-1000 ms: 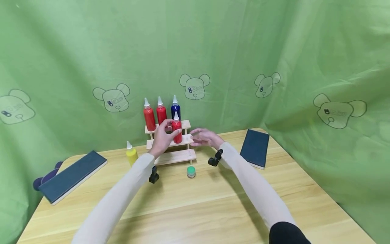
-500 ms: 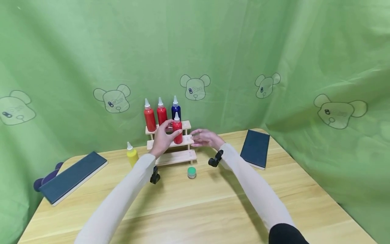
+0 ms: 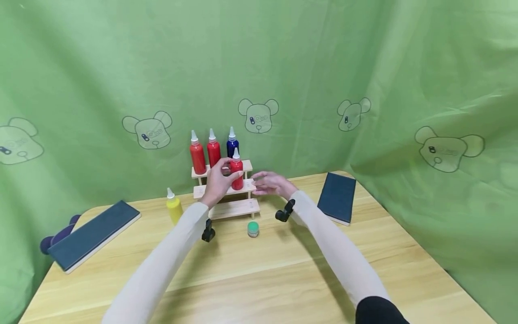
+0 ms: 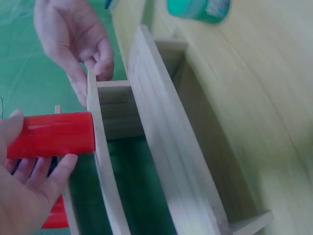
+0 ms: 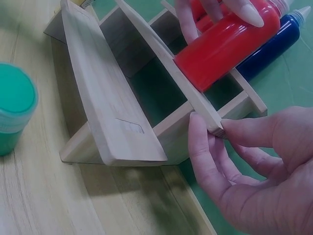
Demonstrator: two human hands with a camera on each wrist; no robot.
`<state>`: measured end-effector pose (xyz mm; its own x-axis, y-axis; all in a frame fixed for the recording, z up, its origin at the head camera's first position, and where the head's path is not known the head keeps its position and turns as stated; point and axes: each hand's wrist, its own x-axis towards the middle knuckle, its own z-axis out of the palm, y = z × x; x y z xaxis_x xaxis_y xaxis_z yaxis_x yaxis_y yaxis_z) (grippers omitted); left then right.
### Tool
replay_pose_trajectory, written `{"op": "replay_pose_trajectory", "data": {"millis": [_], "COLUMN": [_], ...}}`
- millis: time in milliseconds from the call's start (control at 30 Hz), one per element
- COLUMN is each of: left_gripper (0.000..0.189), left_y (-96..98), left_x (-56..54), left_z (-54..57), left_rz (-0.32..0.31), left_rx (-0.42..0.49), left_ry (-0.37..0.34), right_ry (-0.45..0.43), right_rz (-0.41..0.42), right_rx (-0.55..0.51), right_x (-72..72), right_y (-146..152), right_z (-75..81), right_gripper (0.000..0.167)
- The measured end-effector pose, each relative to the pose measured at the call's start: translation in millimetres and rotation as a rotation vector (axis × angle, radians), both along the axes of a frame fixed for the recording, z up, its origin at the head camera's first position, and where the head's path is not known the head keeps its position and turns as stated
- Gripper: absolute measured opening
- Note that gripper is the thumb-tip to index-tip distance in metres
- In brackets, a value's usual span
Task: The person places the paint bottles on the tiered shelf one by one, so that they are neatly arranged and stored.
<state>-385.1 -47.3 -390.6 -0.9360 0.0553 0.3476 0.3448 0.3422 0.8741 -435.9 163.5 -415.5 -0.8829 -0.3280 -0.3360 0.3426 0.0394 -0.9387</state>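
Note:
My left hand grips a red squeeze bottle with a white pointed cap. The bottle stands upright at the right part of the middle step of a three-step wooden rack. In the left wrist view, the bottle's base meets that step's plank. My right hand pinches the right end of the same step between thumb and fingers, as the right wrist view shows. On the top step are two more red bottles and a blue bottle, the blue one partly hidden behind the held bottle.
A yellow squeeze bottle stands left of the rack, partly behind my left sleeve. In front of the rack sits a small jar with a green lid. Dark blue books lie at the left and right. A green curtain hangs behind.
My left hand has shifted the red bottle slightly to the right along the middle step. The right hand keeps its place at the step's end.

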Motion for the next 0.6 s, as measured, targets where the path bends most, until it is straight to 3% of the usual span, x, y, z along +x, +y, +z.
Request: {"op": "replay_pose_trajectory", "data": {"millis": [200,467,600], "left_gripper": [0.070,0.067,0.069], "left_y": [-2.3,-21.9,-39.2], "left_x": [11.0,35.9,44.0], "left_z": [8.5,33.4,46.1], "left_rz": [0.018,-0.016,-0.019], "left_rx": [-0.058,-0.128,-0.147], "left_ry": [-0.029,0.094,0.120], "right_ry": [0.001,0.007,0.026], "right_rz": [0.004,-0.006,0.005], "right_rx": [-0.005,-0.006,-0.019], "right_x": [0.9,0.5,2.1], "right_y": [1,3,1], "right_z": [2.4,1.7,0.7], "right_gripper": [0.050,0.050,0.050]}}
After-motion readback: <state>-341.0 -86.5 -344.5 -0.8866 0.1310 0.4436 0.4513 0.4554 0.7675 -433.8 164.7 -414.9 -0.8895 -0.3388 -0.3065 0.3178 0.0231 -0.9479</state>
